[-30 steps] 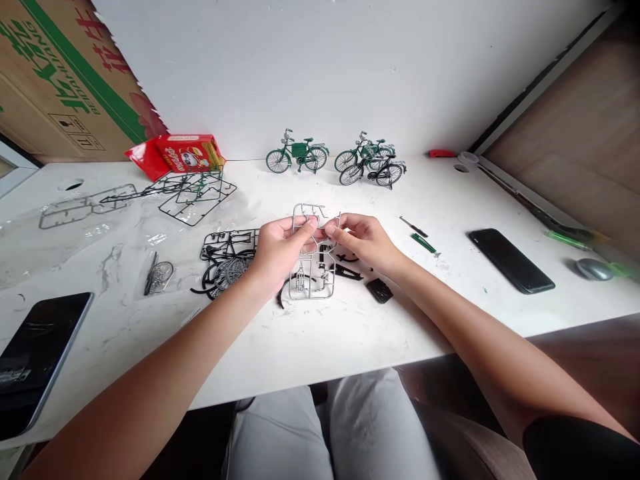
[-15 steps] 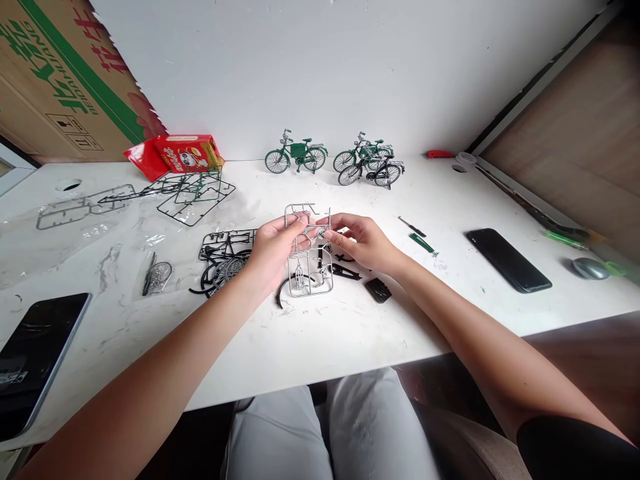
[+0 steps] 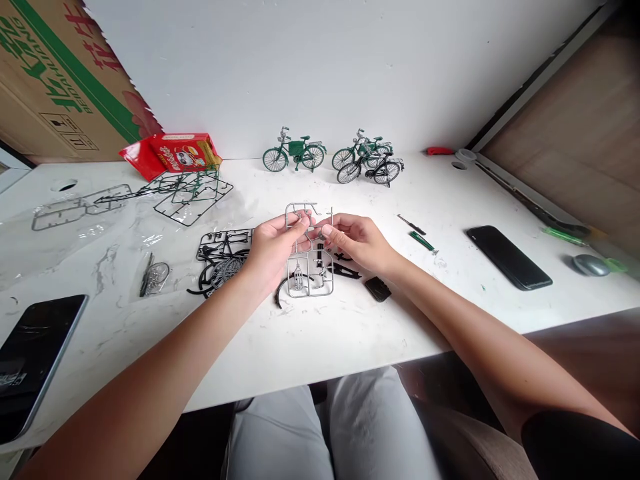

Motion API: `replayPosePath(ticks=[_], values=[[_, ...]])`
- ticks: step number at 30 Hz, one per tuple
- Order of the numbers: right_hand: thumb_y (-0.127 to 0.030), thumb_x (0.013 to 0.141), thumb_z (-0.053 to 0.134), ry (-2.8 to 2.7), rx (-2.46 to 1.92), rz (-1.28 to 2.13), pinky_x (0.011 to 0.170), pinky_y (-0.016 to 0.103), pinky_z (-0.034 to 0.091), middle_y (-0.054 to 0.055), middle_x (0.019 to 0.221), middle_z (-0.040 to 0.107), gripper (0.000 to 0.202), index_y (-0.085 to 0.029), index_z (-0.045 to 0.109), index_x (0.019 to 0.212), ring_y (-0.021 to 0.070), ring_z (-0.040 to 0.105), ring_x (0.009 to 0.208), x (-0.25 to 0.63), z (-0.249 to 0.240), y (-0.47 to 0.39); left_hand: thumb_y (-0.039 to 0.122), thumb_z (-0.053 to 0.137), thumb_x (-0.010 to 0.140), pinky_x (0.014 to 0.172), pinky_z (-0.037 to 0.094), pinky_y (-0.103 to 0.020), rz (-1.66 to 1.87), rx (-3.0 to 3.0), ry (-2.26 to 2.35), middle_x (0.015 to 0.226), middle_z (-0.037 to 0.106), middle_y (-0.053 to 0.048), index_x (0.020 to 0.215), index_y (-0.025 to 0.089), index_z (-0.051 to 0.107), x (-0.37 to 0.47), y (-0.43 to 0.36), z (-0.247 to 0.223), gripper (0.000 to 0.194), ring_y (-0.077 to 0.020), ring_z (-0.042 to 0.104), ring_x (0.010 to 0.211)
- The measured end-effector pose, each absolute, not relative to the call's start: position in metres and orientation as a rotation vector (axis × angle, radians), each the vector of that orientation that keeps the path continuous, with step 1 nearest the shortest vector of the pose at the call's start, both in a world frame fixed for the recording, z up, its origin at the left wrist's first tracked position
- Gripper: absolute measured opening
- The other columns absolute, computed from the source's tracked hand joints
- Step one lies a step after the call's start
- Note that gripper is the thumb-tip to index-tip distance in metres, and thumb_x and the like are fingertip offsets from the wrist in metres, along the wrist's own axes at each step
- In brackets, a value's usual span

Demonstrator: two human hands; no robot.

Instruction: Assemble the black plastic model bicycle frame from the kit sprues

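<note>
A silver plastic sprue frame (image 3: 309, 294) with small bicycle parts hangs upright between my hands, above the table. My left hand (image 3: 274, 245) is closed on its left side, thumb pressed on the upper part. At the frame's right side, the thumb and fingers of my right hand (image 3: 356, 241) pinch a part of it; the part itself is mostly covered. Behind and below lie a curved black fender (image 3: 280, 297), a black chain-guard-like piece (image 3: 345, 271) and a small black ribbed block (image 3: 377, 289). Black wheels and frame parts (image 3: 223, 267) lie left of my left wrist.
Assembled model bicycles (image 3: 294, 155) stand along the back wall. At the back left are a red box (image 3: 187, 152) and spent sprues (image 3: 193, 200). Phones (image 3: 509, 257) lie at both sides. A green cutter (image 3: 423, 242) and a grey mouse (image 3: 591, 265) are to the right.
My right thumb has pressed in closer over the pinched part, covering more of it. Both hands keep hold of the silver frame; the view has shifted slightly.
</note>
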State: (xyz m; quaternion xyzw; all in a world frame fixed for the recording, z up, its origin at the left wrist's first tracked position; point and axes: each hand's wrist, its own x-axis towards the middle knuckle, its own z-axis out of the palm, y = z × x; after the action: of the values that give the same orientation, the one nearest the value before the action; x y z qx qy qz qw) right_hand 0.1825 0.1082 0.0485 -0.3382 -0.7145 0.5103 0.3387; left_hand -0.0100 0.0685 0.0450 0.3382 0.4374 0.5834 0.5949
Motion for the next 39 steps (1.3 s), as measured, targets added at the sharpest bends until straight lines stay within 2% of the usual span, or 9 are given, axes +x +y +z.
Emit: replayPosePath(ticks=[8,15,17,20,23,26,29,34,39], values=[[-0.055,0.095,0.076,-1.941,-0.880,1.304,0.079,0.035,0.057,0.008,0.111,0.077,0.039,-0.019,0.076,0.110,0.0188,0.068,0.091,0.187,0.049,0.113,0.032,0.090,0.084,0.092,0.059,-0.032,1.366,0.779,0.999,0.120,0.077,-0.007,0.094,0.018,0.081,-0.008,0.068,0.044,0.019,-0.0210,0.078,0.103],[-0.049,0.100,0.070,-1.932,-0.872,1.305,0.072,0.034,0.054,0.003,0.092,0.072,0.030,-0.019,0.072,0.101,0.0156,0.065,0.080,0.188,0.045,0.115,0.031,0.091,0.083,0.098,0.056,-0.032,1.421,0.750,0.989,0.111,0.079,-0.006,0.096,0.018,0.079,-0.011,0.069,0.049,0.022,-0.0203,0.076,0.108],[-0.047,0.097,0.073,-1.877,-0.886,1.310,0.072,0.033,0.055,0.002,0.088,0.071,0.030,-0.020,0.072,0.110,0.0160,0.066,0.080,0.187,0.044,0.115,0.033,0.092,0.083,0.101,0.056,-0.033,1.402,0.757,0.966,0.112,0.079,-0.007,0.096,0.017,0.079,-0.011,0.070,0.048,0.025,-0.0214,0.075,0.111],[-0.043,0.090,0.080,-1.766,-0.902,1.317,0.073,0.034,0.057,0.000,0.083,0.070,0.052,-0.021,0.065,0.134,0.0188,0.071,0.083,0.187,0.044,0.115,0.034,0.093,0.082,0.103,0.056,-0.038,1.364,0.733,0.934,0.114,0.078,-0.008,0.095,0.017,0.077,-0.010,0.072,0.046,0.028,-0.0223,0.075,0.112],[-0.043,0.088,0.082,-1.719,-0.952,1.334,0.066,0.034,0.057,-0.002,0.077,0.068,0.060,-0.021,0.062,0.140,0.0191,0.071,0.076,0.187,0.044,0.115,0.033,0.093,0.082,0.105,0.058,-0.043,1.344,0.711,0.892,0.114,0.077,-0.008,0.093,0.016,0.074,-0.009,0.072,0.045,0.028,-0.0219,0.075,0.107],[-0.049,0.090,0.081,-1.696,-0.987,1.356,0.062,0.034,0.057,-0.004,0.071,0.063,0.057,-0.021,0.063,0.135,0.0168,0.069,0.066,0.187,0.043,0.114,0.031,0.094,0.081,0.105,0.059,-0.044,1.357,0.704,0.868,0.110,0.077,-0.007,0.090,0.016,0.073,-0.008,0.071,0.045,0.028,-0.0214,0.075,0.105],[-0.055,0.091,0.080,-1.709,-0.986,1.322,0.061,0.032,0.056,-0.005,0.068,0.061,0.054,-0.021,0.063,0.128,0.0164,0.069,0.064,0.186,0.041,0.114,0.027,0.095,0.079,0.102,0.060,-0.041,1.366,0.691,0.909,0.107,0.077,-0.006,0.091,0.015,0.074,-0.008,0.070,0.045,0.026,-0.0215,0.077,0.104],[-0.062,0.092,0.076,-1.749,-0.880,1.310,0.069,0.033,0.057,0.002,0.083,0.070,0.044,-0.021,0.066,0.104,0.0156,0.069,0.073,0.186,0.040,0.114,0.026,0.096,0.075,0.100,0.060,-0.040,1.383,0.721,0.957,0.111,0.077,-0.007,0.093,0.015,0.076,-0.008,0.068,0.046,0.028,-0.0212,0.077,0.100],[-0.061,0.094,0.075,-1.791,-0.887,1.248,0.066,0.031,0.052,0.003,0.085,0.070,0.040,-0.021,0.071,0.098,0.0160,0.066,0.078,0.186,0.047,0.110,0.024,0.094,0.076,0.097,0.060,-0.036,1.413,0.770,0.954,0.110,0.077,-0.007,0.091,0.016,0.078,-0.006,0.067,0.047,0.024,-0.0188,0.075,0.097]])
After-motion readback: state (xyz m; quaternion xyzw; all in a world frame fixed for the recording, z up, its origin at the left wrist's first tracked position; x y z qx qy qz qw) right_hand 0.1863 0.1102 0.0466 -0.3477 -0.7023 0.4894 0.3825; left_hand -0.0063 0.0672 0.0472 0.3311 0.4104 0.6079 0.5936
